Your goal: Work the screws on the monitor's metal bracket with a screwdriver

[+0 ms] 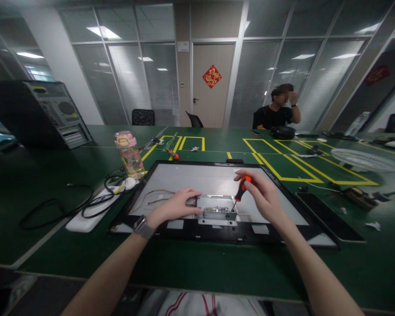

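A screwdriver [242, 188] with an orange and black handle is in my right hand [262, 195], its fingers closed around the grip. The tip points down at the right side of a metal bracket [216, 210]. My left hand [179, 203] lies at the bracket's left edge, thumb and fingers apart and touching it; whether it grips the edge is hard to see. Under the bracket is a large flat panel [171, 173], grey-white with a black frame, like the back of a monitor. Thin wires [153, 193] run over the panel left of the bracket.
On the left stand a pink-lidded bottle [131, 156], a white power strip [92, 213] with black cables, and a computer tower [42, 114]. Another screwdriver [173, 154] lies beyond the panel. A dark slab [329, 217] lies at right. A person [274, 115] sits across the table.
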Available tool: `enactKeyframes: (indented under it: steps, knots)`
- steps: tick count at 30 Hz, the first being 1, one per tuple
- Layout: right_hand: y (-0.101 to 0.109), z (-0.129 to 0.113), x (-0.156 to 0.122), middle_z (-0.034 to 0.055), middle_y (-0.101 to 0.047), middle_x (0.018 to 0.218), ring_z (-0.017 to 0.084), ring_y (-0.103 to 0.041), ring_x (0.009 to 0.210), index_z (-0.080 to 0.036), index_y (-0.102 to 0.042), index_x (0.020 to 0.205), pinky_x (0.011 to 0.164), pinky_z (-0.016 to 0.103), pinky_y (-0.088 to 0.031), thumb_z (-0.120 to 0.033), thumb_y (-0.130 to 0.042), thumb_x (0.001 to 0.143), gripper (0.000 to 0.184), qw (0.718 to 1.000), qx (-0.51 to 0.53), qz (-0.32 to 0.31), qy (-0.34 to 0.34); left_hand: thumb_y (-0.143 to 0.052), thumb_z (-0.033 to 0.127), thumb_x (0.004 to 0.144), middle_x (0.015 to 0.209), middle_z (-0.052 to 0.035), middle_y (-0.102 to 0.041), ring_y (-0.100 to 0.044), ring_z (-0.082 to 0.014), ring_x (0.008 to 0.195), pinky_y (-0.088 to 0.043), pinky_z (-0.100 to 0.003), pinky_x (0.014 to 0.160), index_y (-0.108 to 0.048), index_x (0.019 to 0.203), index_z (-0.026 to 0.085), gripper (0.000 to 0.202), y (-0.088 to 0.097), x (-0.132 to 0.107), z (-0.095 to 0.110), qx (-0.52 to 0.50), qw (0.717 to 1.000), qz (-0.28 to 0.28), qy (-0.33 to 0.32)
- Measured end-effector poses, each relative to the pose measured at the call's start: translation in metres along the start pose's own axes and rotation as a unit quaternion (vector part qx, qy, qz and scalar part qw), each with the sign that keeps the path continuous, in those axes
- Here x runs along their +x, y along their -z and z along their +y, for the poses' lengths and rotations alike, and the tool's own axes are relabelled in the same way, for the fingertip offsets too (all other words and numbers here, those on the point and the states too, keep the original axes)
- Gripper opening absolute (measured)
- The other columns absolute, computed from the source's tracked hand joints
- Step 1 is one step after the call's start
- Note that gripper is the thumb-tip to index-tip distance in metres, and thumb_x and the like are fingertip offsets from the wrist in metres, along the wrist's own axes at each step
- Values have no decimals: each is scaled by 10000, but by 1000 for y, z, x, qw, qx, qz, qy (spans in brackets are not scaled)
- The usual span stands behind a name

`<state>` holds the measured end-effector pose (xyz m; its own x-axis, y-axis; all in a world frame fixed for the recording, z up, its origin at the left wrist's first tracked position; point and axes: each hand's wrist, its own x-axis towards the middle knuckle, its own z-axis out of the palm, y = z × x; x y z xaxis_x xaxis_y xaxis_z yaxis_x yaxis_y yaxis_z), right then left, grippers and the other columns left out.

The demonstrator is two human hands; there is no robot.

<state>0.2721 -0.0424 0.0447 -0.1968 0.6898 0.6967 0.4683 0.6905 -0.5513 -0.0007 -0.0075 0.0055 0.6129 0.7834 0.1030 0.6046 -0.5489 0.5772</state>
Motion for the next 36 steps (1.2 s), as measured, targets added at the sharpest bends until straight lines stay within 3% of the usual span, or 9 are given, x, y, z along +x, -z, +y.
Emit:
enactKeyframes:
  steps: [3,6,16,24,30,33,36]
  knots:
    - [-1,0,0,25,-588,777,167,-560,670,-206,-578,1082,643,299,-457,-297,-542,865,238,999,-50,5,14,-633,459,799,1145,-61,-519,-504,-230,1101,-369,-304,972,-513,1278,224,547,0,0,-1,-2,1000,2,-5]
    - [-3,1,1,9,-563,742,155,-546,644,-209,-569,1095,624,285,-459,-287,-595,837,271,999,-37,3,0,-629,474,799,1146,-61,-518,-504,-227,1097,-369,-305,972,-507,1285,229,557,-1,0,-3,-2,1000,3,-8]
    - [-5,-2,0,27,-581,849,145,-572,698,-215,-549,1058,642,269,-474,-244,-558,856,205,1000,19,-10,2,-617,494,801,1138,-57,-511,-501,-229,1092,-371,-304,967,-510,1277,229,555,-1,1,-2,1,1000,0,-6]
    - [-3,-3,0,39,-589,862,161,-572,719,-216,-508,1133,679,306,-483,-252,-471,901,238,998,41,-40,-10,-627,466,802,1126,-65,-516,-510,-228,1082,-378,-296,960,-517,1275,209,549,1,1,1,1,1000,-4,-1]
    - [-4,-3,1,37,-585,897,181,-569,799,-235,-597,1033,720,315,-472,-283,-612,827,211,1000,18,-3,-9,-638,443,799,1126,-58,-519,-512,-224,1079,-374,-295,965,-515,1280,224,543,0,1,2,1,1000,3,-7]
    - [-5,-4,1,23,-585,853,164,-569,738,-235,-542,1146,688,303,-477,-276,-570,853,297,997,60,-6,-39,-634,451,800,1117,-55,-519,-513,-220,1074,-373,-293,964,-517,1276,226,539,0,0,1,0,1000,5,-10]
    - [-4,-3,0,24,-589,832,162,-564,709,-221,-526,1138,669,304,-467,-275,-476,901,248,997,61,-12,-46,-626,463,804,1132,-57,-516,-510,-220,1080,-371,-292,964,-512,1279,224,544,0,0,-1,-1,1000,4,-8]
